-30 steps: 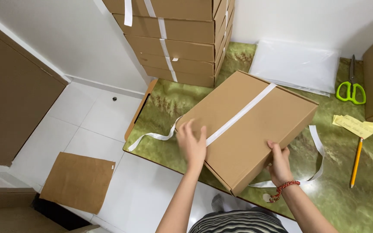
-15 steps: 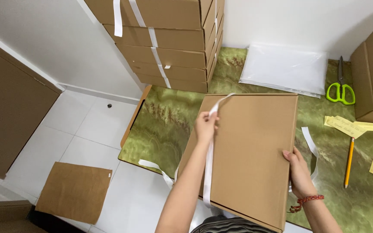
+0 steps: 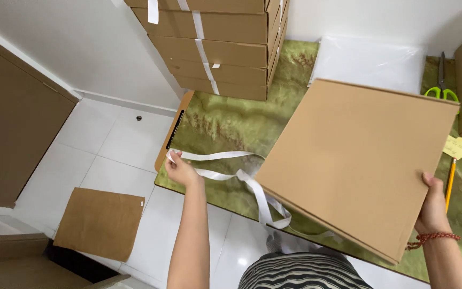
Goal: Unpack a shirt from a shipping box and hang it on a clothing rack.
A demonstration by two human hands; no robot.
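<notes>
Left hand (image 3: 180, 172) pinching strap (image 3: 225, 166), lengthwise rightward.

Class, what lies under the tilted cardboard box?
Under the cardboard box, white strapping tape loops over the green table mat and runs beneath it. The box hides where the tape ends.

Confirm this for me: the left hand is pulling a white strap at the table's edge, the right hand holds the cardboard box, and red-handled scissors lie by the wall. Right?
Not quite. The scissors have green handles, not red, as the head view shows. The rest holds: the left hand grips the white strap and the right hand holds the cardboard box.
</notes>
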